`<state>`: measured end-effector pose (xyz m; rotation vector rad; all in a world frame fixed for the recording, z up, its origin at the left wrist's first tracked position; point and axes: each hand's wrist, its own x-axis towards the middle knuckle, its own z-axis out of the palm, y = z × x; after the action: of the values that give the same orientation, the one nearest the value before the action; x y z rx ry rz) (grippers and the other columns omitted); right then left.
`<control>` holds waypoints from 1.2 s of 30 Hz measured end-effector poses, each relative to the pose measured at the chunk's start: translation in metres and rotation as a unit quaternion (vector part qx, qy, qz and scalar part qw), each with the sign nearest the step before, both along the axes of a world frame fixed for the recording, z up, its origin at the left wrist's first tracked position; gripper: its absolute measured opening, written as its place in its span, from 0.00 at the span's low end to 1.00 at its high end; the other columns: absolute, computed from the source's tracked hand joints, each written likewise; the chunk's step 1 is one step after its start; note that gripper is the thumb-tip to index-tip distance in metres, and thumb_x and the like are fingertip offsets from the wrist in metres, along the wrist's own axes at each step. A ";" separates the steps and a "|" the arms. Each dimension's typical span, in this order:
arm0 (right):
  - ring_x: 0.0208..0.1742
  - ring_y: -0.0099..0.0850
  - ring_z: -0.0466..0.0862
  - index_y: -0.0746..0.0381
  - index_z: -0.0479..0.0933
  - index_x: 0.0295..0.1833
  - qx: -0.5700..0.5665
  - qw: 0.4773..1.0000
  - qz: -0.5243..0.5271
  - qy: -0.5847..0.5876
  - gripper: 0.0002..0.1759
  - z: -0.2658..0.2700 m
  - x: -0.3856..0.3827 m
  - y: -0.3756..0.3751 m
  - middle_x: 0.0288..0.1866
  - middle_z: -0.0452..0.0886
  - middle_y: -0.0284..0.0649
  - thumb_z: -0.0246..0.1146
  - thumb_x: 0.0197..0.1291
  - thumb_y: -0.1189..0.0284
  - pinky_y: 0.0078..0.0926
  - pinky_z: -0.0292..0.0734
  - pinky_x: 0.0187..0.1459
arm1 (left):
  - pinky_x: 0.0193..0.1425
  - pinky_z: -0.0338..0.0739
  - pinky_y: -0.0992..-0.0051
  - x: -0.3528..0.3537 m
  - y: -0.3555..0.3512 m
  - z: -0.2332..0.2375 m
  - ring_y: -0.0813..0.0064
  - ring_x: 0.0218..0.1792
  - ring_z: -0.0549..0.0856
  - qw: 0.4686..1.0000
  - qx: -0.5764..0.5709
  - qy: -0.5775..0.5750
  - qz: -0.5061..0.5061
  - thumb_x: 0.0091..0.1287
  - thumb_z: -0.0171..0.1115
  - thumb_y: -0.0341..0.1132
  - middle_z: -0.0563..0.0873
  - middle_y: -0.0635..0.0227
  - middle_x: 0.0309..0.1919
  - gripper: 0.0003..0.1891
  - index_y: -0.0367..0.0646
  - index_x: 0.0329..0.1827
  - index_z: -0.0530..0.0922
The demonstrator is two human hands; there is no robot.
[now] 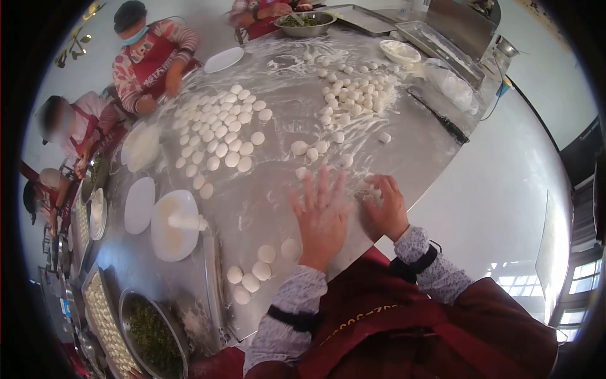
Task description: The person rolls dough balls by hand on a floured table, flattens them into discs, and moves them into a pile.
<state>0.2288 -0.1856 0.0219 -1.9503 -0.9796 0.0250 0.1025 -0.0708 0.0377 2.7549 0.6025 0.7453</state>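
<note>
My left hand (323,218) lies over the steel table with its fingers spread and slightly blurred; whether dough is under the palm is hidden. To its right, my right hand (388,208) hovers at the table's edge, fingers loosely bent and apart, with nothing visible in them. Just beyond the left fingertips sit a small dough ball (300,173) and another dough ball (346,160). Beside my left wrist lie several flattened dough rounds, among them a pale dough round (261,271). Flour dusts both hands.
Many dough discs (221,131) cover the middle left; cut dough pieces (360,95) are heaped behind. A dark long-handled tool (442,120) lies by the right edge. A white plate (169,237), a bowl of green filling (151,335) and a filled tray (104,309) stand left. Aproned people work opposite.
</note>
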 end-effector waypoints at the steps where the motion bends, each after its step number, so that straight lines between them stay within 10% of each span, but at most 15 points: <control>1: 0.52 0.48 0.77 0.62 0.75 0.51 0.004 0.997 0.000 -0.071 0.20 0.002 0.008 0.000 0.48 0.77 0.48 0.62 0.48 0.77 0.41 0.73 0.55 | 0.74 0.39 0.39 0.004 -0.006 -0.011 0.53 0.77 0.52 1.000 -0.004 -0.001 -0.004 0.71 0.53 0.45 0.58 0.62 0.76 0.30 0.59 0.76 0.62; 6: 0.51 0.49 0.77 0.63 0.76 0.49 -0.042 0.983 0.058 -0.171 0.20 -0.016 0.031 0.007 0.48 0.78 0.49 0.61 0.46 0.77 0.40 0.75 0.52 | 0.74 0.39 0.40 0.018 -0.005 -0.040 0.54 0.77 0.52 0.999 -0.002 0.051 -0.007 0.69 0.55 0.49 0.59 0.65 0.76 0.29 0.59 0.74 0.65; 11: 0.43 0.45 0.79 0.63 0.76 0.47 -0.091 0.990 0.084 0.071 0.16 0.011 -0.012 0.001 0.40 0.78 0.46 0.64 0.51 0.72 0.38 0.76 0.47 | 0.74 0.42 0.41 -0.017 0.010 -0.035 0.53 0.76 0.55 0.996 -0.015 0.083 0.027 0.69 0.55 0.46 0.62 0.62 0.75 0.28 0.57 0.73 0.67; 20: 0.46 0.47 0.79 0.64 0.78 0.48 -0.073 0.974 0.195 -0.089 0.15 -0.005 -0.051 0.019 0.40 0.78 0.48 0.62 0.60 0.66 0.40 0.75 0.47 | 0.75 0.45 0.44 -0.028 0.031 -0.017 0.50 0.74 0.57 0.991 -0.049 0.083 0.093 0.71 0.53 0.42 0.62 0.55 0.73 0.27 0.52 0.73 0.65; 29: 0.50 0.49 0.79 0.65 0.76 0.54 -0.047 0.986 -0.001 0.161 0.17 0.016 0.018 0.009 0.47 0.79 0.52 0.57 0.60 0.73 0.41 0.74 0.53 | 0.74 0.41 0.39 0.025 -0.001 -0.033 0.52 0.77 0.54 0.998 0.007 0.048 -0.028 0.69 0.55 0.49 0.60 0.66 0.76 0.31 0.60 0.75 0.64; 36: 0.50 0.49 0.78 0.63 0.75 0.55 0.029 0.983 0.069 -0.168 0.22 -0.018 0.052 0.057 0.49 0.78 0.50 0.60 0.51 0.77 0.41 0.74 0.53 | 0.74 0.42 0.41 0.024 0.004 -0.037 0.53 0.76 0.55 0.998 -0.005 0.061 -0.001 0.70 0.53 0.49 0.64 0.63 0.74 0.27 0.55 0.72 0.68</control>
<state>0.2812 -0.1290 0.0034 -1.8652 -1.3209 -0.2593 0.1262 -0.0666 0.0007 2.8067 0.6251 0.5754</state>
